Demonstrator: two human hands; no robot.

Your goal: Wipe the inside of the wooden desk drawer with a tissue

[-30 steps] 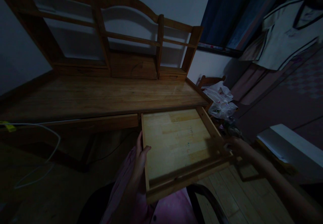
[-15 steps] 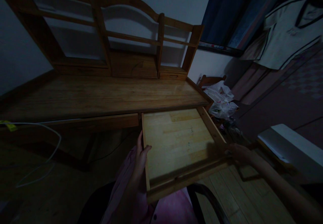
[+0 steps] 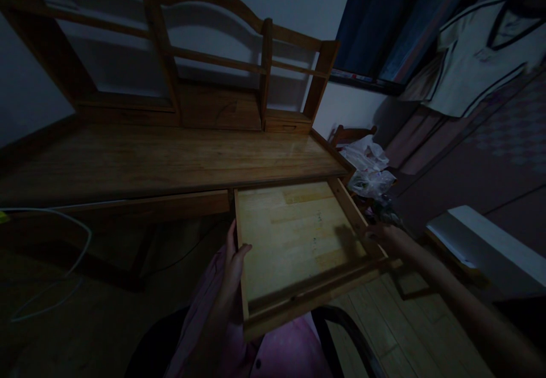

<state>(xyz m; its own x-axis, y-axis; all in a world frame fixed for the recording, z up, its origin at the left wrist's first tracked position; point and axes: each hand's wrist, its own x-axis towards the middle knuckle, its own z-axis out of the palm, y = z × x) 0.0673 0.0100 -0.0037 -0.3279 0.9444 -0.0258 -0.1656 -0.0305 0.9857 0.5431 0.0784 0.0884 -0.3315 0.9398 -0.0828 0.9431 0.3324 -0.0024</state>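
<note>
A shallow wooden drawer (image 3: 294, 241) is pulled far out from under the wooden desk (image 3: 170, 159); its light bottom board is bare. My left hand (image 3: 234, 258) grips the drawer's left side rail, thumb hooked over the edge. My right hand (image 3: 384, 237) holds the drawer's right side rail near the front corner, fingers closed on the wood. The room is very dim.
A wooden hutch with open shelves (image 3: 179, 65) stands at the back of the desk. A chair with plastic bags (image 3: 367, 165) is to the right. A white cable (image 3: 51, 253) hangs at the left. A pale box or bed edge (image 3: 482, 241) lies at the right; clothes hang above.
My right hand slid along the right rail, first toward the front corner, then back a little. The view shifted slightly. The left hand kept its grip.
</note>
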